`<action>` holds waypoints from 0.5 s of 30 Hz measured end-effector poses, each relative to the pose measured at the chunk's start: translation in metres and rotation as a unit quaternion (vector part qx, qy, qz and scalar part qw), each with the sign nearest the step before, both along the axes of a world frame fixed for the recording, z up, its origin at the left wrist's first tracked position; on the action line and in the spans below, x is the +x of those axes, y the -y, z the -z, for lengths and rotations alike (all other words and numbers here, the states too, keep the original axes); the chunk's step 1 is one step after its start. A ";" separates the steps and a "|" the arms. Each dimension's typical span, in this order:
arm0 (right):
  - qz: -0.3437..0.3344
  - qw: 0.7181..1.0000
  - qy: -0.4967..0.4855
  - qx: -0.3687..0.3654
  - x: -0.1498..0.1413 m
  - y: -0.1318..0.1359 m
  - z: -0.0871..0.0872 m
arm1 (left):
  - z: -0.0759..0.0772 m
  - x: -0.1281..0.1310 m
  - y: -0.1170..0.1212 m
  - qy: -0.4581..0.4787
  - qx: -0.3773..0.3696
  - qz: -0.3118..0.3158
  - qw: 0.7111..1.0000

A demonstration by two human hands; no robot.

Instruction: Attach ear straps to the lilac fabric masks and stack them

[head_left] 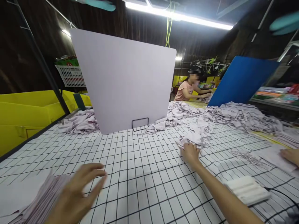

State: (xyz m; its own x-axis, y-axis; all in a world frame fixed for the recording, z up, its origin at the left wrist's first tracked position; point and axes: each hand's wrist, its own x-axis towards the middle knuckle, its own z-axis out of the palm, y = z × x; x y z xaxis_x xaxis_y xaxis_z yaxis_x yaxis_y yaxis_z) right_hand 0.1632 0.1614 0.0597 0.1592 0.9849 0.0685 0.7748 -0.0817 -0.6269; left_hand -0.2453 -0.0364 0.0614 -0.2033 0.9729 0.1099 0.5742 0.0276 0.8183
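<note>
My right hand (191, 153) reaches forward over the table, its fingers curled onto a loose heap of pale fabric pieces (195, 137). Its fingertips are partly buried in the cloth. At the lower left, my left hand (80, 189) hovers with fingers and thumb apart and nothing between them. Beside it, at the table's left corner, lies a neat stack of pale cloth pieces (35, 196). Under both hands spreads a white tablecloth with a black grid (130, 174).
A white upright board (128, 84) and a blue board (243, 81) stand on the table. Fabric heaps (247, 116) lie behind. A white box with a cable (249, 189) sits near my right forearm. Another person's hand (291, 155) rests at right; a person (190, 88) works behind.
</note>
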 end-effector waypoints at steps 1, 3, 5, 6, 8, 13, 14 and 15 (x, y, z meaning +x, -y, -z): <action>-0.005 1.000 0.007 0.000 0.008 -0.001 -0.002 | -0.006 0.028 -0.014 -0.009 0.017 0.033 0.999; -0.043 0.999 0.009 0.000 0.011 0.006 -0.009 | -0.017 0.082 -0.037 0.007 0.031 0.105 0.994; -0.117 0.993 -0.007 -0.002 -0.002 0.026 -0.015 | -0.024 0.126 -0.053 0.048 0.021 0.150 0.987; -0.163 0.986 -0.020 -0.005 -0.013 0.040 -0.018 | -0.024 0.142 -0.058 0.078 -0.016 0.163 0.983; -0.260 0.964 -0.052 -0.020 -0.039 0.078 -0.018 | -0.019 0.162 -0.061 0.180 -0.119 0.191 0.958; -0.441 0.881 -0.129 -0.111 -0.068 0.169 -0.010 | 0.017 0.149 -0.035 0.292 -0.171 0.100 0.936; -0.440 0.877 -0.142 -0.128 -0.063 0.177 -0.008 | 0.023 0.141 -0.027 0.297 -0.168 0.080 0.937; -0.426 0.882 -0.147 -0.138 -0.056 0.180 -0.005 | 0.027 0.132 -0.020 0.308 -0.176 0.068 0.932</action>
State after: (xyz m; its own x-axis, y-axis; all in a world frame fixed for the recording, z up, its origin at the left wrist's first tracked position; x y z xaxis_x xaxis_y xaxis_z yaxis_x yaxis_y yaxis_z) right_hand 0.1075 -0.0190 0.0650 -0.6758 0.7282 -0.1141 0.4362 0.2704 -0.8583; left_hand -0.1131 -0.0167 0.0343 0.0058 0.9482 -0.3175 0.0158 0.3174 0.9482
